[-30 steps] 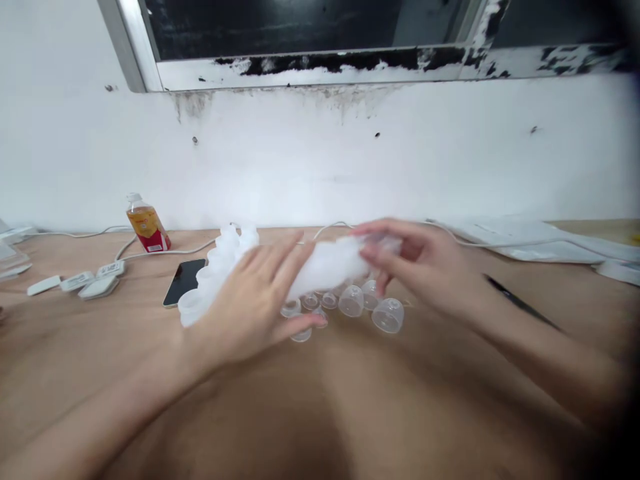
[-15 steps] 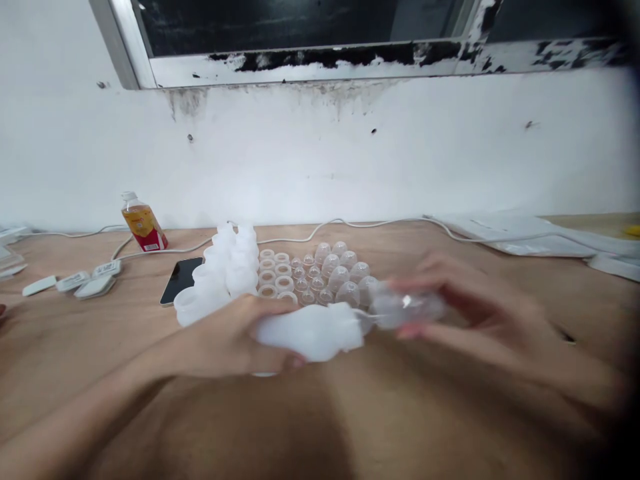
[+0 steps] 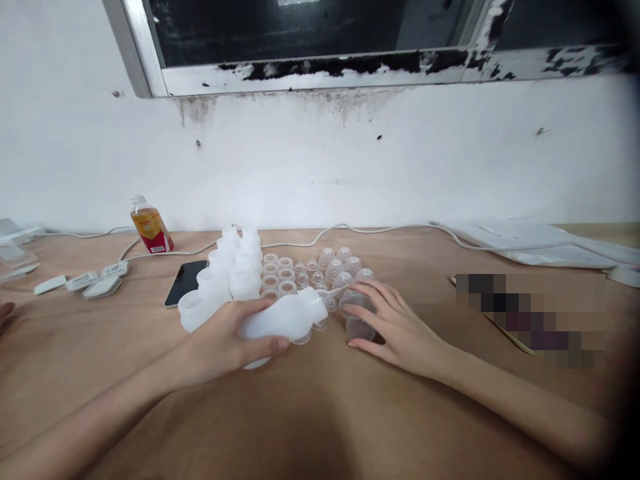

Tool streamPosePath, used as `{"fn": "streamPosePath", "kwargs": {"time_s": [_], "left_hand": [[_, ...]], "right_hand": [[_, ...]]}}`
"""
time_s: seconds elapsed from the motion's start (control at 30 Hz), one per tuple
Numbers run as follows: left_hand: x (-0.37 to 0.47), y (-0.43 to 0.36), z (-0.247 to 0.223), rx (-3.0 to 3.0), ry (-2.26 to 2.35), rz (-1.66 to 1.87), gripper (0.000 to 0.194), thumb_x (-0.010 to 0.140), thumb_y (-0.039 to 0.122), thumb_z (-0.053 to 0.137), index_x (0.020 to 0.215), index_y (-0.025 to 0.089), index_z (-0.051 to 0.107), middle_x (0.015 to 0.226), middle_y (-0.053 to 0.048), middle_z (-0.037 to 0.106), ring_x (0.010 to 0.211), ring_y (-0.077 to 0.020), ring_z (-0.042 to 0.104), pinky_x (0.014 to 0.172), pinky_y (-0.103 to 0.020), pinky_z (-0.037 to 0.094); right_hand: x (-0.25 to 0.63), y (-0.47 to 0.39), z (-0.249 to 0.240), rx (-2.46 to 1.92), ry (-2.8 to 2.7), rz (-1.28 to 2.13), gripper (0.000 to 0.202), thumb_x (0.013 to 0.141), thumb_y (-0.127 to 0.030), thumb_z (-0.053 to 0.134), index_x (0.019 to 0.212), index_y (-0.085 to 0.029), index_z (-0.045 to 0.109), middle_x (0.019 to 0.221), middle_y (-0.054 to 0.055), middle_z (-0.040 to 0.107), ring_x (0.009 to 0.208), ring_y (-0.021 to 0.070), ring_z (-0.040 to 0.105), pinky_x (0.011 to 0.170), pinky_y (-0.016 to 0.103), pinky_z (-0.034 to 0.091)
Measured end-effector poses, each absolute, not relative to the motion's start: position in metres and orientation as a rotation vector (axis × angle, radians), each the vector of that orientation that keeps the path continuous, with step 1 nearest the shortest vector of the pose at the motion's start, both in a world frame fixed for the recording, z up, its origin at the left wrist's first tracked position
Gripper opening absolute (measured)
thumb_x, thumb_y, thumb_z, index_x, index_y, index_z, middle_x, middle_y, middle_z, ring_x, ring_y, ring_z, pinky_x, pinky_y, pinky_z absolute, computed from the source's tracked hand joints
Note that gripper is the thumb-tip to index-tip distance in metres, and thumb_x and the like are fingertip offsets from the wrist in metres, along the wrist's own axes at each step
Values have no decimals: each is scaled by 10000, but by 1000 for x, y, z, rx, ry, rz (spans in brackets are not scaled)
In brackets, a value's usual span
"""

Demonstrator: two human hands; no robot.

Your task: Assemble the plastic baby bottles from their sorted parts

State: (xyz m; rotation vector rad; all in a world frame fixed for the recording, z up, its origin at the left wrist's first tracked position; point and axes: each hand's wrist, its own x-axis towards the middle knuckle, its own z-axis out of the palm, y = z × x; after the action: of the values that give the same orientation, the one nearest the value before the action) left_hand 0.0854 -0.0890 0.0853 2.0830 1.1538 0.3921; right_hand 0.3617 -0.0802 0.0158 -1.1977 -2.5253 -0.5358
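Note:
My left hand (image 3: pixel 250 337) is wrapped around a milky white bottle (image 3: pixel 280 317), which lies tilted with its neck to the right. A thin white strip (image 3: pixel 336 289) sticks out from the neck toward my right hand (image 3: pixel 395 327). Thumb and fingers of that hand curve around a clear dome cap (image 3: pixel 361 328) low at the table, at the front of a group of clear dome caps (image 3: pixel 334 272). Smaller clear domes (image 3: pixel 313 265) and white rings (image 3: pixel 271 269) stand left of them in rows. Beyond my left hand are rows of white bottles (image 3: pixel 245 267).
A phone (image 3: pixel 186 283) lies left of the bottles, near a drink bottle (image 3: pixel 151 225) and several pale flat pieces (image 3: pixel 103 287). A white cable (image 3: pixel 320 235) runs along the wall. Plastic bags (image 3: pixel 520 243) lie back right. Another person's fingers (image 3: pixel 5 312) show at the left edge.
My right hand has moved left and down to the table with the clear cap, away from the raised spot beside the bottle neck. The bottle in my left hand has shifted slightly left.

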Motion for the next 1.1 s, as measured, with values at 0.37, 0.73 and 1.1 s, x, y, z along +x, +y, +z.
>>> {"fn": "streamPosePath", "kwargs": {"time_s": [0.37, 0.73, 1.1], "left_hand": [[87, -86, 73, 2362, 1254, 404, 451, 735, 461, 468, 1101, 198, 470, 964, -38, 599, 830, -203, 556, 688, -294, 428], [112, -80, 59, 3037, 1185, 486, 492, 814, 432, 339, 1213, 145, 318, 1042, -121, 546, 887, -245, 548, 615, -325, 466], [103, -79, 83, 2249, 966, 291, 410, 788, 518, 351, 837, 158, 538, 661, 12, 524, 570, -108, 474, 471, -199, 324]], "right_hand": [[350, -71, 21, -1210, -2347, -335, 321, 846, -331, 338, 1102, -176, 453, 1217, 125, 408, 1217, 259, 244, 969, 489, 224], [318, -73, 70, -1243, -2011, 1406, 316, 776, -453, 469, 918, -170, 467, 682, -9, 507, 477, 46, 439, 354, 132, 268], [335, -84, 77, -736, -2287, 735, 350, 715, -342, 595, 1027, -232, 481, 932, 36, 543, 931, 179, 483, 842, 358, 372]]}}
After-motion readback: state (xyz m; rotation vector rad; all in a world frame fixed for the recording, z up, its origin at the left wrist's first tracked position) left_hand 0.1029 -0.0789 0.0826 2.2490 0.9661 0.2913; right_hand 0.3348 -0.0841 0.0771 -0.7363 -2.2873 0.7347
